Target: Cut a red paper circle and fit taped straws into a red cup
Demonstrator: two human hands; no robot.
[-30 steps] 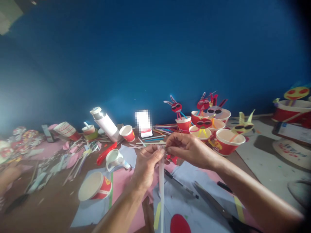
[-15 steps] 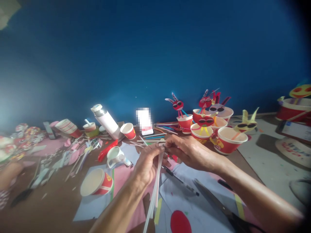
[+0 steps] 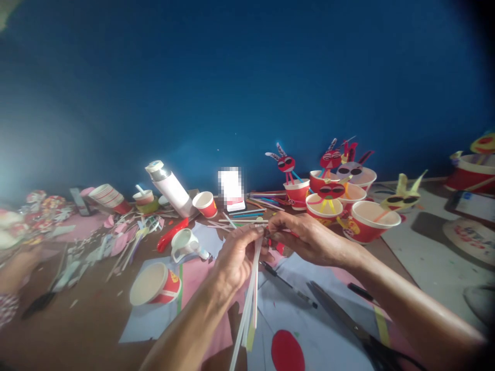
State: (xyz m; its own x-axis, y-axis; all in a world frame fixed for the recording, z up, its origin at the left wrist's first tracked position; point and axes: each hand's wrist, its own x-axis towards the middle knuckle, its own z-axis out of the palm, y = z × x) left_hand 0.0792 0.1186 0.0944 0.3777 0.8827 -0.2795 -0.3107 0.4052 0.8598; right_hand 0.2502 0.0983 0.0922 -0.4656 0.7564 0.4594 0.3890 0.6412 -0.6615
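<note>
My left hand (image 3: pixel 235 257) pinches the top of a bundle of long white paper strips (image 3: pixel 249 299) that hang down toward me. My right hand (image 3: pixel 305 239) meets it from the right, fingers closed on the same upper end of the strips. Both hands hover above sheets of pink and pale blue paper (image 3: pixel 201 288) on the brown table (image 3: pixel 77 330). A black pen (image 3: pixel 288 283) lies just below my hands, and a red paper oval (image 3: pixel 286 353) lies near the front edge.
Red paper cups with sunglasses-faced figures (image 3: pixel 336 198) stand behind my hands. A tipped red cup (image 3: pixel 157 283), a white mug (image 3: pixel 185 242), a white bottle (image 3: pixel 170 188), a red cutter (image 3: pixel 172 234) and scissors (image 3: pixel 348 322) lie around. Paper scraps (image 3: pixel 116 245) cover the left. Another person's hand (image 3: pixel 15 268) shows at far left.
The strip bundle has swung from hanging straight down to slanting left and fanned apart. My hands stay joined at its top, shifted slightly right.
</note>
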